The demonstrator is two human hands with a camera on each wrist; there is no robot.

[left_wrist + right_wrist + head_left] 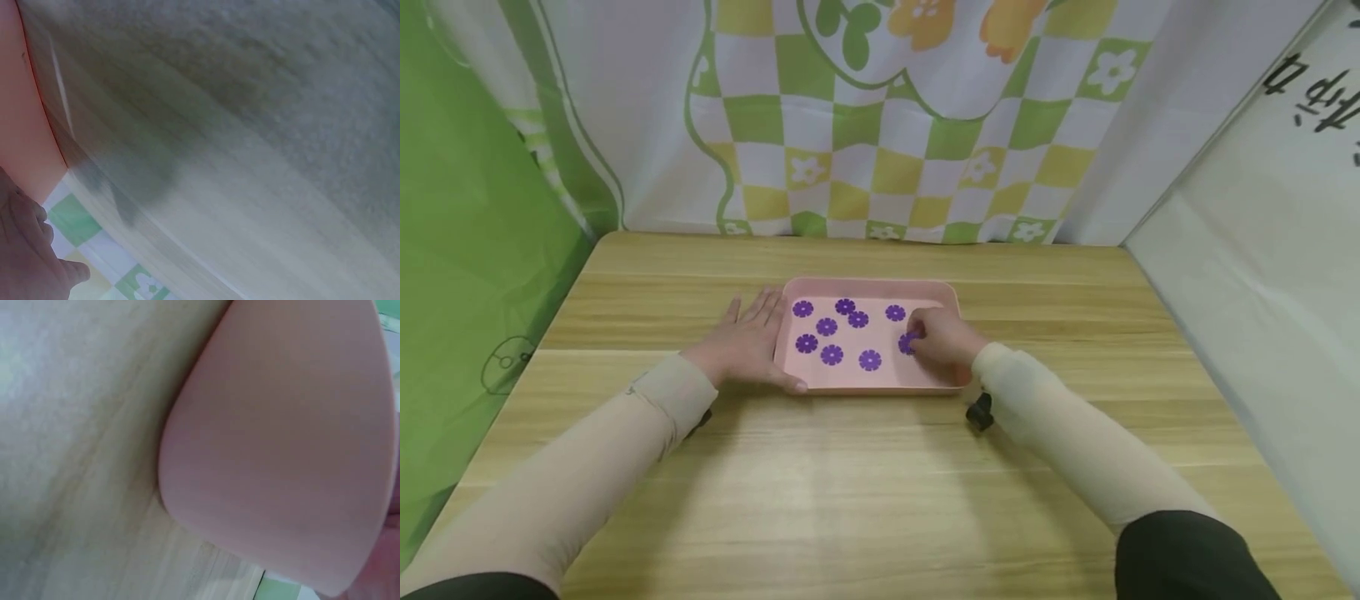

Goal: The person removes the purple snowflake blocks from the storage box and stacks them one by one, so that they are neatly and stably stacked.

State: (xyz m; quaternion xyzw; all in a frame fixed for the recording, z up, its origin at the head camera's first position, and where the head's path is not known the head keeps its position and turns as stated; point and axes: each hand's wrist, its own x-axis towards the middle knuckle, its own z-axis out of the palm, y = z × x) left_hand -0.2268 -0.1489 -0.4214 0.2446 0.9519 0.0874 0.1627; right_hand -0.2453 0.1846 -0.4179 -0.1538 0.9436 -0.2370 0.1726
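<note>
A shallow pink tray [850,391] lies on the wooden table, with several purple notched snowflake discs [870,360] spread over its bottom. My left hand [745,346] rests against the tray's left side, fingers spread and thumb at the front left corner. Inside the tray's right part, my right hand [946,336] pinches one purple snowflake disc [906,343] between thumb and fingertips. The left wrist view shows the tray's outer wall [22,112] beside the left hand [28,244]. In the right wrist view the tray wall [281,437] hides most of the right hand [382,562] and the disc.
The wooden table [850,500] extends around the tray on all sides. Behind it hangs a checked green, yellow and white curtain [895,158]. A green sheet [467,250] stands at the left and a white sheet [1262,250] with dark writing at the right.
</note>
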